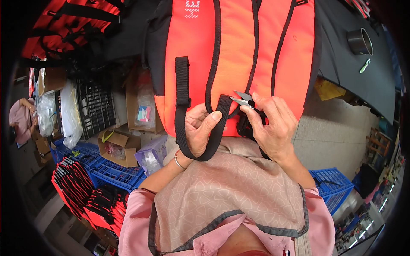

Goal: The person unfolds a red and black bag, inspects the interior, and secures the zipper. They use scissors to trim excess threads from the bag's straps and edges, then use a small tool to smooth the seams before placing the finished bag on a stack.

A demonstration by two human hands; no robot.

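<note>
An orange-red backpack (232, 47) with black trim lies in front of me, its near end against my apron. My left hand (200, 130) pinches the end of a black webbing strap (182, 83) that loops down round my wrist. Closed round a pair of small thread snips (244, 99), my right hand (275, 121) points their two parted blades left, at the strap end. A black buckle or strap bundle (245, 126) sits partly hidden beneath the right hand.
On the dark table (341, 51) at the right stand a metal cup (360, 41) and a small green-white tool (364, 66). Blue crates (115, 173), an open cardboard box (117, 149) and stacked red-black pieces (74, 183) are at the left. Another person in pink (22, 119) is far left.
</note>
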